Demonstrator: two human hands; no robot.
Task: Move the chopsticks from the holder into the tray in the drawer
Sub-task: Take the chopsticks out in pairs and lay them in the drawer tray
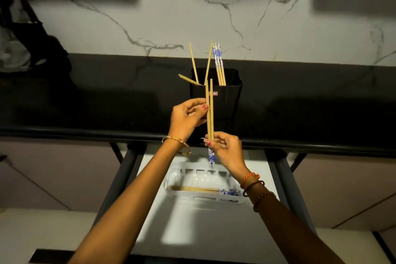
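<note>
- Left hand (188, 117) raised in front of the holder, thumb and fingertips in a closed grip, pinching the held pair of chopsticks (210, 111) about halfway up.
- Right hand (225, 148) lower down, grip closed on the same pair near its blue-and-white patterned end, which pokes out below the fingers.
- Held pair upright, the two sticks side by side and nearly parallel, plain tips up, crossing in front of the holder's front wall.
- Black holder (227, 100) standing on the dark counter (85, 103), close to its front edge.
- Remaining chopsticks (218, 64) in the holder: several leaning against the right wall with patterned ends up, a few plain ones splayed to the left, one lying low over the left rim.
- White tray (182, 176) in the open drawer (192, 221) below the counter edge.
- Stored chopsticks (199, 189) lying flat along the tray, plain ends left, patterned ends right.
- Bangle on the left wrist, thread and bead bands on the right wrist.
- Marble-patterned wall (192, 17) behind the counter.
</note>
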